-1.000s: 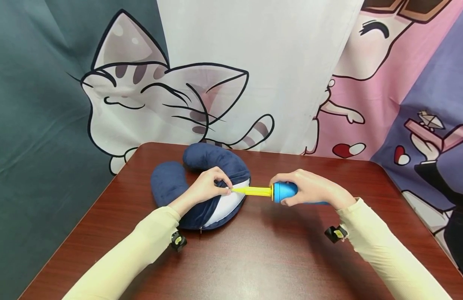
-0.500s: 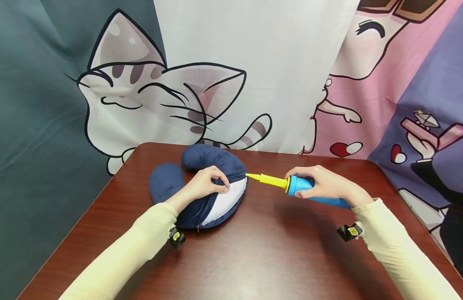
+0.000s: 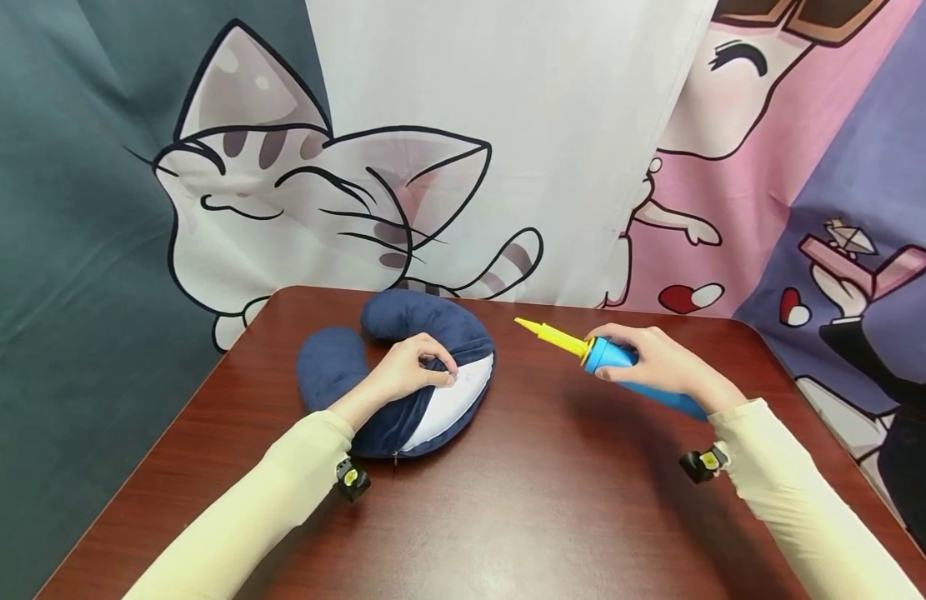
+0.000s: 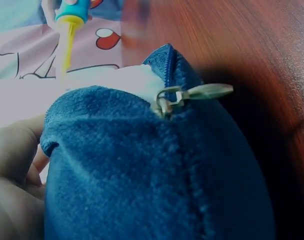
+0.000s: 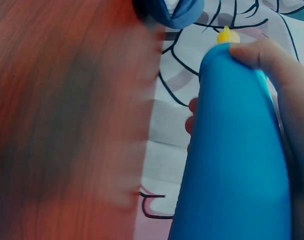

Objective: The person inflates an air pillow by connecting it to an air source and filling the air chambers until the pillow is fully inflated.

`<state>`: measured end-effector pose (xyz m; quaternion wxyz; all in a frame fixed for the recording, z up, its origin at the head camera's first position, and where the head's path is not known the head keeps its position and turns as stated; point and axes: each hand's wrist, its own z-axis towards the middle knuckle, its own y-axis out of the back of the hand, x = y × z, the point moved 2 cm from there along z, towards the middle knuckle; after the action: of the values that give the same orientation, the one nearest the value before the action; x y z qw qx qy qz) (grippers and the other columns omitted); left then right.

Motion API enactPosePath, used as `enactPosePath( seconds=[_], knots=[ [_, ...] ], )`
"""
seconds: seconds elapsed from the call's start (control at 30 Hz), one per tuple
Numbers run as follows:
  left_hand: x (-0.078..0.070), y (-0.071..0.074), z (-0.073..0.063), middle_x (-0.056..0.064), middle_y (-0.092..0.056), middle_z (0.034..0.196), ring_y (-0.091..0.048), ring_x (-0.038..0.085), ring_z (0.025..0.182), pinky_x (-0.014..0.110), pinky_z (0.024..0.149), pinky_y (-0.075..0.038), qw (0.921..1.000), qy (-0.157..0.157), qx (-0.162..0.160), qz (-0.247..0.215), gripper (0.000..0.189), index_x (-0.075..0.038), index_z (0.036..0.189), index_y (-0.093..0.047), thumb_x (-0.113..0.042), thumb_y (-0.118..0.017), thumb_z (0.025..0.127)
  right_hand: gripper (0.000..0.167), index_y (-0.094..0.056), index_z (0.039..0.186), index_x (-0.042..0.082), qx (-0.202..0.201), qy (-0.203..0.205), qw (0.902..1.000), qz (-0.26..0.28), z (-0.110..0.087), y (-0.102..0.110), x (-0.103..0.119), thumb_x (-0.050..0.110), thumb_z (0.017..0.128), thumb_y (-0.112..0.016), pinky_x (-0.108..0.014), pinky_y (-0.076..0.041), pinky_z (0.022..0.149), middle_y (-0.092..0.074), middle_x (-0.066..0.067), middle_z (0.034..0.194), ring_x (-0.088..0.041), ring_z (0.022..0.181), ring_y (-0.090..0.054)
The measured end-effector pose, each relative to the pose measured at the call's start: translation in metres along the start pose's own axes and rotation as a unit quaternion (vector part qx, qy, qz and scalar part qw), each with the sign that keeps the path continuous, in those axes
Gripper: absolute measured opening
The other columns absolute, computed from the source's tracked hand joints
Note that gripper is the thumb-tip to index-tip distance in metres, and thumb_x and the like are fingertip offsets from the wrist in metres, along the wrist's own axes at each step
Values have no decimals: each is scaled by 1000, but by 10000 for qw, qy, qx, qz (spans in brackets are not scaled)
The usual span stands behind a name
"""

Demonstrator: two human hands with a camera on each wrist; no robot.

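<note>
A navy plush U-shaped neck pillow (image 3: 432,321) lies on the table, its cover unzipped over a white inner (image 3: 442,412). My left hand (image 3: 408,368) pinches a small clear air valve (image 3: 453,377) on the white inner, with thumb and forefinger together. In the left wrist view, the cover (image 4: 122,160) hides most of that hand, and a metal zipper pull (image 4: 209,91) hangs at the opening's end. My right hand (image 3: 661,360) grips a blue hand pump (image 3: 611,357) above the table. The pump's yellow nozzle (image 3: 553,336) points up and left, apart from the pillow.
The brown wooden table (image 3: 508,517) runs under both hands. Behind it hangs a cloth backdrop (image 3: 583,150) printed with cartoon cats. A dark wrist camera (image 3: 701,464) is strapped to the right wrist, another (image 3: 352,478) to the left.
The right hand has drawn the pump away to the right, and its nozzle has left the valve and tilted upward. The left hand keeps its pinch at nearly the same spot.
</note>
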<state>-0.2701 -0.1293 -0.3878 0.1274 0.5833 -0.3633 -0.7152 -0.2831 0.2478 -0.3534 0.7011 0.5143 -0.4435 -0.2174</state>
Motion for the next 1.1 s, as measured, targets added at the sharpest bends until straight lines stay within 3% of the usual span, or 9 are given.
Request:
enactPosePath(
  seconds=[0.43,0.63,1.1],
  knots=[
    [-6,-4,4,5,-65,101,-60,23,104,41,98,-48,9996,-23,-264,28,10,-18,90,-78,-18,-80,81,58,-55,136,18,-543,-1088,9926,63,-2,0,-18,48,88,-71,-34,-51,69,-69,-16,114,-29,93,-61],
    [-10,-12,6,7,-65,104,-61,27,107,42,100,-49,9989,131,-441,-8,9,-18,90,-78,-17,-80,81,66,-48,141,14,-333,-1605,9863,190,-10,-5,-26,50,90,-66,-43,-55,70,-62,-26,127,-38,102,-60],
    [-20,-23,7,8,-65,106,-62,27,106,40,97,-50,9955,325,-889,-54,8,-16,86,-79,-14,-81,79,73,-48,140,6,-102,-2109,9773,191,-20,-22,-47,54,89,-65,-52,-55,78,-54,-33,133,-44,107,-56]
  ],
)
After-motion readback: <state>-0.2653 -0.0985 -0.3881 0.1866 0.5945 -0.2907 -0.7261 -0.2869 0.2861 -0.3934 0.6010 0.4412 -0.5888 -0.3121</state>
